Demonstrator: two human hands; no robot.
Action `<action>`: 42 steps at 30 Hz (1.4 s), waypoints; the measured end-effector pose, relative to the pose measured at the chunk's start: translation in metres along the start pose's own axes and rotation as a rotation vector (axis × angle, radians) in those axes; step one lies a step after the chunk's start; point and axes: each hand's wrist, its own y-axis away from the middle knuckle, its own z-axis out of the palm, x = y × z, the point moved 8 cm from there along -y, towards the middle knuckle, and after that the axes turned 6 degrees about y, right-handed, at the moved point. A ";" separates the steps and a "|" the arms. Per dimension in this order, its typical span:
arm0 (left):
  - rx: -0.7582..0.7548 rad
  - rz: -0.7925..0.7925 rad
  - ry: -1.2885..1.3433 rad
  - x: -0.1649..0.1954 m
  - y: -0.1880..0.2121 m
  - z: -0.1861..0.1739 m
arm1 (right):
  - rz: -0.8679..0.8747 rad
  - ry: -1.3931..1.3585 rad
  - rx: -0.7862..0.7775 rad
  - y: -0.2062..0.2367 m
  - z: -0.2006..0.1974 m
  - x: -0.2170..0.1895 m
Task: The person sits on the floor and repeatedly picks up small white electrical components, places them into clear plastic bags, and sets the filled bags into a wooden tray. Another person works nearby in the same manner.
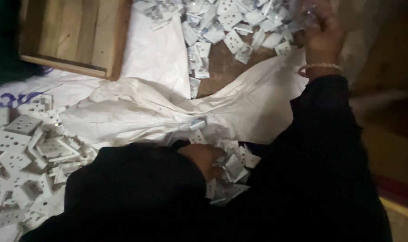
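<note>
Dimly, white sacking (136, 112) on floor, left hand (204, 159) grip pinching plastic plates (233, 168), right hand (323, 33) grip unclear

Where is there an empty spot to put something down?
The white sack lies bare in the middle, between the wooden box and the left hand. A small brown floor patch shows below the far pile. The left pile is crowded, as is the right hand.
</note>
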 end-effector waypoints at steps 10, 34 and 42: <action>-0.021 0.024 0.065 0.003 -0.004 0.001 | -0.139 0.650 0.104 -0.003 -0.008 -0.006; -0.059 0.013 0.054 0.003 -0.007 0.003 | -0.166 0.484 0.250 -0.002 0.009 -0.012; -0.084 0.039 0.070 0.000 -0.008 0.003 | -0.121 0.592 0.267 -0.006 -0.003 -0.015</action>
